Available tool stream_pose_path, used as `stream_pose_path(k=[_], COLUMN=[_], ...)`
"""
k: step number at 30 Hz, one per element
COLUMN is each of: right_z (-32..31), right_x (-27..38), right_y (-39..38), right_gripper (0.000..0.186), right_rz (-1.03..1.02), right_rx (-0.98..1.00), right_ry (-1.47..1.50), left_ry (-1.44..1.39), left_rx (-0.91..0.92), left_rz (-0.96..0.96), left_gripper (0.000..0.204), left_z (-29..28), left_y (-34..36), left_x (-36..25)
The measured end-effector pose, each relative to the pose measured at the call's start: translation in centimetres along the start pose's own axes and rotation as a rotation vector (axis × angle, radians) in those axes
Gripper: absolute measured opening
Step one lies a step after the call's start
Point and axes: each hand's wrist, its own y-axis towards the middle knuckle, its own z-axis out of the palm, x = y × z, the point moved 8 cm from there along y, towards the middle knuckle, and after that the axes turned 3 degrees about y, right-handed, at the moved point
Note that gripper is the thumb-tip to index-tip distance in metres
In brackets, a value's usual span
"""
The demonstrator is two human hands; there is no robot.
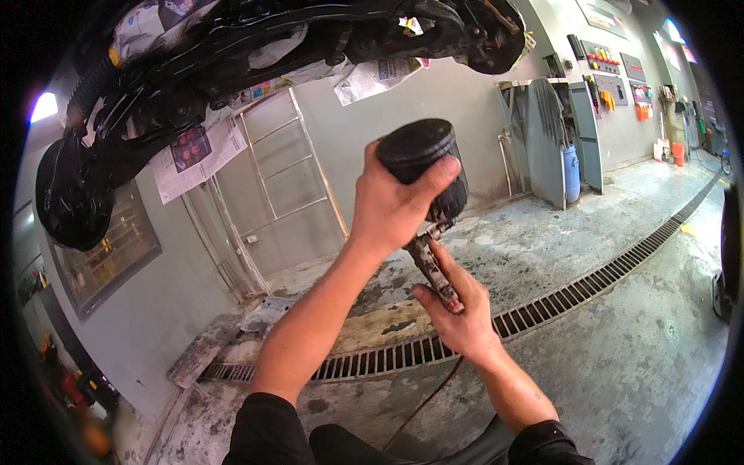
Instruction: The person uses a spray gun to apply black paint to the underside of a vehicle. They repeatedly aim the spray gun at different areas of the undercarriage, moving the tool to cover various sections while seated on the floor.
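Note:
A spray gun, with a large black cup (422,147) on it, is held up in front of me. My left hand (391,198) is closed round the cup, its thumb across the near side. My right hand (465,306) grips the worn, paint-stained gun handle (435,273) below the cup, fingers and thumb on either side of it. A thin hose (425,403) runs down from near my right hand toward the floor. The cup's contents do not show, and the gun's nozzle is hard to make out.
Glossy black vehicle underbody parts (302,46) hang overhead, with newspaper (198,159) tucked round them. A metal ladder frame (291,167) leans on the grey wall. A slotted drain grate (542,306) crosses the stained floor. At the right stand a cabinet (549,139), a blue cylinder (572,174) and tool boards (608,77).

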Motion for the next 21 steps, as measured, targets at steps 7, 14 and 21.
stream_pose_path(k=[7, 14, 21], right_z=[0.9, 0.5, -0.1], right_x=[-2.5, -1.9, -1.7], right_y=[-3.4, -4.6, -5.4], right_gripper=[0.057, 0.054, 0.067], right_rz=[0.141, -0.003, -0.237], right_rx=[-0.067, -0.073, -0.142], right_ry=[0.019, 0.039, 0.049], left_ry=[0.015, -0.17, -0.305], left_rx=[0.039, 0.087, 0.09], left_rz=[-0.063, -0.224, -0.368], left_gripper=[0.082, 0.066, 0.065], left_z=[1.7, 1.6, 3.1], left_y=[-2.8, -2.1, -2.5], left_x=[2.3, 4.5, 4.5])
